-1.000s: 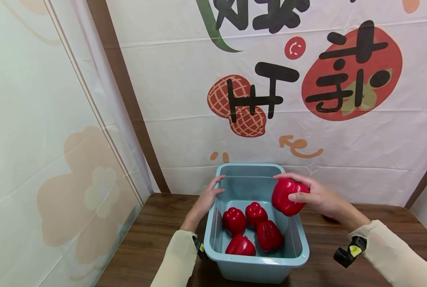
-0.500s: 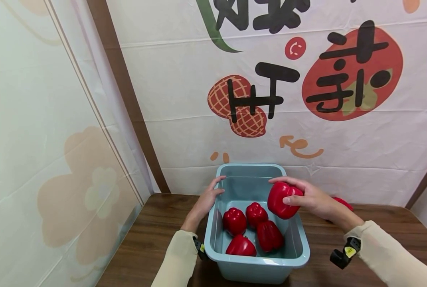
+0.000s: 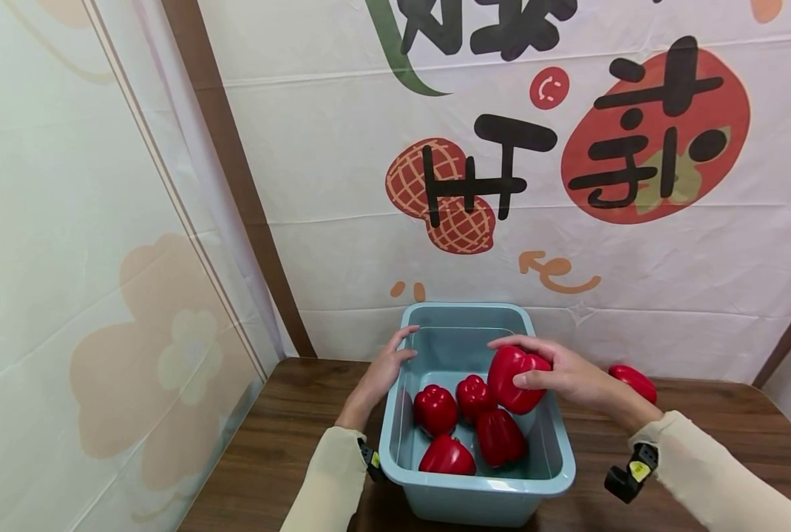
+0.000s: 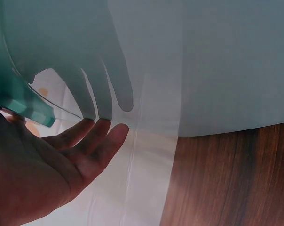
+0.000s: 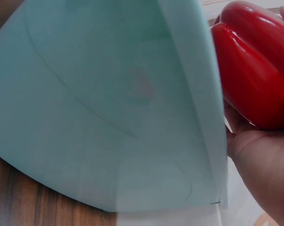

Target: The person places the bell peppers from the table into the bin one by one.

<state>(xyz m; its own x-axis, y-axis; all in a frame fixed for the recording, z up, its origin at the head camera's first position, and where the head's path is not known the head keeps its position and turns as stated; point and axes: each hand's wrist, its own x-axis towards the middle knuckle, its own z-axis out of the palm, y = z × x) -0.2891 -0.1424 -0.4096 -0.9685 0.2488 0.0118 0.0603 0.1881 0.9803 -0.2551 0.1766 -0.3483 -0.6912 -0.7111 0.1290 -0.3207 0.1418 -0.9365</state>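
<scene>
My right hand (image 3: 562, 372) grips a glossy red bell pepper (image 3: 519, 380), thumb on the near side, over the right part of a light-blue plastic bin (image 3: 478, 485). In the right wrist view, that bell pepper (image 5: 257, 66) shows beside the bin's wall (image 5: 109, 117). Several more red bell peppers (image 3: 434, 408) lie on the bin's floor. My left hand (image 3: 381, 373) holds the bin's left rim, with fingertips over the edge. Other fingers of that left hand (image 4: 85, 150) touch the outer wall in the left wrist view.
Another red bell pepper (image 3: 633, 383) lies on the brown wooden table (image 3: 269, 436), right of the bin and partly behind my right forearm. A printed white cloth (image 3: 342, 258) hangs behind the table, and a pale curtain (image 3: 103, 295) hangs at the left.
My right hand has moved left and downward with its bell pepper, farther over the bin. The bell pepper on the table at the right has come into fuller view. My left hand stays put.
</scene>
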